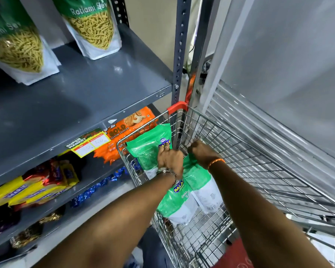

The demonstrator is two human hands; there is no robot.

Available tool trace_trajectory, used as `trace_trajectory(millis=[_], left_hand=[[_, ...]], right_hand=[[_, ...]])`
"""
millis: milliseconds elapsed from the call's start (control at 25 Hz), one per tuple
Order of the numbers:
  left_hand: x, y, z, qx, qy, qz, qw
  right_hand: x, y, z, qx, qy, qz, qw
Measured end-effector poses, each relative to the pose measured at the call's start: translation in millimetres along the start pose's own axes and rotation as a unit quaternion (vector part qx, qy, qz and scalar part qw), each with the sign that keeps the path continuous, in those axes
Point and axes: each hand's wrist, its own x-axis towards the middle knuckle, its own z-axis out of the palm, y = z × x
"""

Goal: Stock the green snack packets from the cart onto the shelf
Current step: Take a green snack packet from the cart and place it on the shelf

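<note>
Inside the wire cart [249, 161], both hands grip green snack packets: the left hand [169, 158] holds one [147, 151] against the near-left wall, the right hand [202, 151] clutches another [196, 176]. Above, the grey shelf [97, 89] has bare room beside two standing packets [94, 26].

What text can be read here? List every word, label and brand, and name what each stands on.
"Ratlami Sev": green packet on the shelf; the left shelf packet shows only "...lami Sev".
"GOLD CASHEW COOKIES": orange cookie pack.
"SUPER MARKET": price tag on the shelf edge; its handwritten prices are unreadable.
"MARIE": yellow biscuit packs, blurred.
Brand logo on the cart packet: partly hidden, unreadable.
</note>
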Motion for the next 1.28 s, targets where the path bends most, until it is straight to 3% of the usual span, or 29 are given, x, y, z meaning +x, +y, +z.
trace_trajectory(millis=[280, 480, 640, 920, 1040, 1160, 1280], left_hand=[[-54, 3, -39, -0.045, 0.010, 0.002, 0.999], [-85, -21, -131, -0.190, 0.125, 0.050, 0.973], [-100, -65, -221, -0.322, 0.265, 0.053, 0.907], [-97, -146, -338, -0.503, 0.426, -0.037, 0.751], [-98, -161, -351, -0.625, 0.434, 0.011, 0.649], [-89, -172, -355, -0.646, 0.443, 0.047, 0.619], [-71, -179, -351, -0.673, 0.433, 0.024, 0.599]], right_hand=[[-93, -8, -42, -0.035, 0.074, 0.137, 0.987], [-157, -25, -125, 0.031, 0.192, 0.182, 0.964], [-160, -48, -222, 0.114, 0.335, 0.168, 0.920], [-86, -107, -370, 0.203, 0.471, 0.046, 0.857], [-58, -128, -389, 0.248, 0.530, 0.008, 0.811], [-36, -135, -396, 0.261, 0.598, -0.002, 0.757], [-17, -139, -392, 0.235, 0.604, -0.023, 0.762]])
